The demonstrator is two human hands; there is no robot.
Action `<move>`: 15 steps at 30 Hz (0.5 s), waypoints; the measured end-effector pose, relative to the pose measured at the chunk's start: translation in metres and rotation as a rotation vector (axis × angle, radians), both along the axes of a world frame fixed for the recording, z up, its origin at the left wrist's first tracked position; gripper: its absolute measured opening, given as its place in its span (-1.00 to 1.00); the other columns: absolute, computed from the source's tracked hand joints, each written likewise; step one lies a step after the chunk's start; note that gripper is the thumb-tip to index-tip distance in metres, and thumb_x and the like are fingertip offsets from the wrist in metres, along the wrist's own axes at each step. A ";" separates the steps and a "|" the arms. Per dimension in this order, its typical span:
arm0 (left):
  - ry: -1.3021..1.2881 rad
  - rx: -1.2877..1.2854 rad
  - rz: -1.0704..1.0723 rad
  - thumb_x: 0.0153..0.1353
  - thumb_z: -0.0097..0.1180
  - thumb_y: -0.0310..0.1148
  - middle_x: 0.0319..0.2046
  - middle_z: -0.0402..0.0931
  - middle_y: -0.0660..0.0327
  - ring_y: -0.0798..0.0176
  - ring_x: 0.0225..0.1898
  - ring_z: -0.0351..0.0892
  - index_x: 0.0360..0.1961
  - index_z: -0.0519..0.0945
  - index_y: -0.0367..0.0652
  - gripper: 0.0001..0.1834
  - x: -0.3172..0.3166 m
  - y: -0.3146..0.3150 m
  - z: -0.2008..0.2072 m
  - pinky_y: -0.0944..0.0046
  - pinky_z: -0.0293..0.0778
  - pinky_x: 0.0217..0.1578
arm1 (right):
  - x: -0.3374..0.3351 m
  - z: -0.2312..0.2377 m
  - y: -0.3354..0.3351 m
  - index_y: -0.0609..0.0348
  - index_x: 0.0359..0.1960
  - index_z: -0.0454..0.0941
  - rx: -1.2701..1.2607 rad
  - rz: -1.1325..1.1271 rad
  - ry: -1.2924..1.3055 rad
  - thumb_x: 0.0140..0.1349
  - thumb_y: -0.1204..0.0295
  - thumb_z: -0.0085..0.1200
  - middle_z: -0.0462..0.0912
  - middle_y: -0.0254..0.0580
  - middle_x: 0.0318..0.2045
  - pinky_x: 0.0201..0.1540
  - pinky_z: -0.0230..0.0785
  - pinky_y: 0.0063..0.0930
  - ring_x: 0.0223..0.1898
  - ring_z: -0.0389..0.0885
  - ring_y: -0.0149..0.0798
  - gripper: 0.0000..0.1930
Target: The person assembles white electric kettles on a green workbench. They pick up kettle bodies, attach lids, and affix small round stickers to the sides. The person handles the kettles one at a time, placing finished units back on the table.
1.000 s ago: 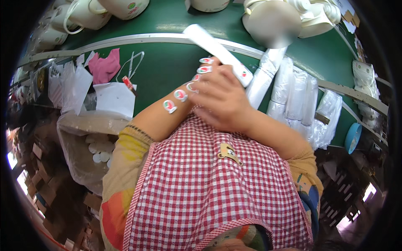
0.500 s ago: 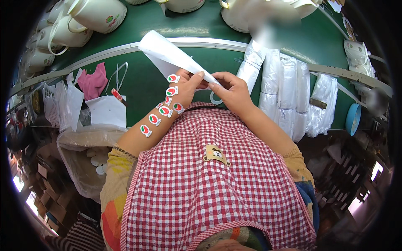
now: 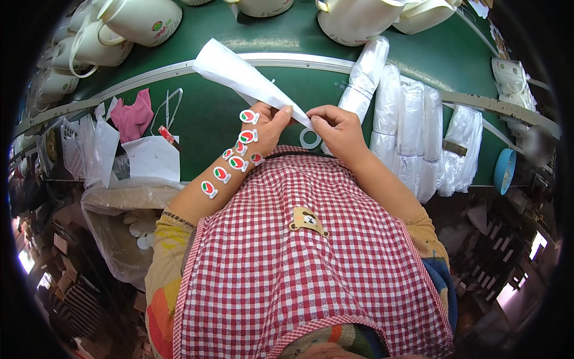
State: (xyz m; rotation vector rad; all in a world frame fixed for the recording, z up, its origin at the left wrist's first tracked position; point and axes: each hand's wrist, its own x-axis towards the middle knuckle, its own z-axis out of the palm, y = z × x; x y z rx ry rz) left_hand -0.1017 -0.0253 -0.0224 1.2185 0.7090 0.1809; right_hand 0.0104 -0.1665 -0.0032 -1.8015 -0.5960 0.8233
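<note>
A white paper sheet (image 3: pixel 239 75), curled into a cone, slants across in front of me. My left hand (image 3: pixel 269 124) grips it from below, thumb on top. Several small red, green and white stickers (image 3: pixel 238 163) are stuck along the back of that hand and the forearm. At the sheet's narrow lower end, my right hand (image 3: pixel 342 133) pinches thumb and forefinger together on its tip; anything smaller between them is too small to see. Just under the tip lies a white ring (image 3: pixel 310 139) on the green table (image 3: pixel 203 113).
Bundled clear plastic bags (image 3: pixel 397 119) lie to the right, a blue bowl (image 3: pixel 505 170) beyond them. Cream mugs (image 3: pixel 140 23) stand along the far side. A pink cloth (image 3: pixel 133 116) and white papers (image 3: pixel 154 158) are at left, above a plastic-lined bin (image 3: pixel 110 239).
My right hand has shifted slightly right, down to the sheet's tip. The sheet has swung a little left. A blurred shape at the far right of the table has gone from the mugs.
</note>
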 end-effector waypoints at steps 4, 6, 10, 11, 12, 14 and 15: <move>-0.004 0.011 -0.047 0.28 0.06 -0.35 -0.24 0.62 0.00 0.23 -0.23 0.62 -0.11 0.55 -0.44 -0.68 -0.001 0.002 -0.005 0.26 0.55 -0.16 | -0.002 0.004 0.002 0.26 -0.29 0.67 -0.005 0.037 -0.067 0.14 0.44 0.13 0.66 -0.26 -0.49 -0.42 0.39 -0.61 -0.50 0.54 -0.50 -0.82; 0.018 0.043 -0.062 0.28 0.06 -0.35 -0.24 0.62 -0.01 0.23 -0.24 0.62 -0.10 0.54 -0.43 -0.68 -0.003 0.000 0.000 0.26 0.55 -0.18 | -0.002 0.005 0.002 0.26 -0.30 0.67 -0.017 0.032 -0.033 0.14 0.44 0.12 0.66 -0.26 -0.49 -0.41 0.39 -0.61 -0.49 0.54 -0.50 -0.83; -0.007 0.041 -0.052 0.29 0.06 -0.35 -0.24 0.62 0.00 0.24 -0.24 0.62 -0.10 0.54 -0.41 -0.70 -0.003 0.000 -0.003 0.26 0.55 -0.20 | -0.001 0.002 0.000 0.26 -0.32 0.67 -0.023 0.007 0.009 0.14 0.44 0.12 0.66 -0.25 -0.49 -0.41 0.39 -0.61 -0.48 0.55 -0.51 -0.83; -0.006 0.030 -0.048 0.28 0.06 -0.35 -0.24 0.61 0.00 0.24 -0.24 0.62 -0.09 0.53 -0.41 -0.69 -0.003 0.000 -0.002 0.26 0.55 -0.19 | 0.000 0.001 0.000 0.27 -0.32 0.67 -0.024 0.004 0.022 0.14 0.44 0.12 0.67 -0.26 -0.49 -0.41 0.39 -0.61 -0.48 0.54 -0.51 -0.83; -0.009 0.021 -0.043 0.28 0.06 -0.36 -0.24 0.61 0.01 0.23 -0.23 0.62 -0.08 0.52 -0.41 -0.69 -0.003 0.000 -0.001 0.27 0.56 -0.18 | 0.001 0.000 0.000 0.28 -0.32 0.67 -0.023 0.002 0.031 0.14 0.44 0.12 0.67 -0.27 -0.49 -0.41 0.38 -0.61 -0.48 0.54 -0.52 -0.83; -0.002 0.005 -0.018 0.28 0.06 -0.36 -0.23 0.60 0.00 0.22 -0.23 0.63 -0.05 0.49 -0.42 -0.67 -0.003 -0.001 0.000 0.27 0.57 -0.18 | 0.007 -0.005 -0.001 0.29 -0.32 0.67 0.025 -0.086 0.053 0.14 0.46 0.11 0.67 -0.30 -0.48 -0.41 0.38 -0.62 -0.47 0.53 -0.53 -0.84; 0.010 0.003 0.007 0.28 0.05 -0.37 -0.22 0.60 0.00 0.21 -0.22 0.64 -0.04 0.48 -0.43 -0.66 -0.002 0.002 0.000 0.28 0.57 -0.18 | 0.010 -0.004 0.000 0.30 -0.32 0.67 0.053 -0.124 0.067 0.14 0.48 0.11 0.67 -0.31 -0.47 -0.41 0.37 -0.62 -0.47 0.53 -0.54 -0.84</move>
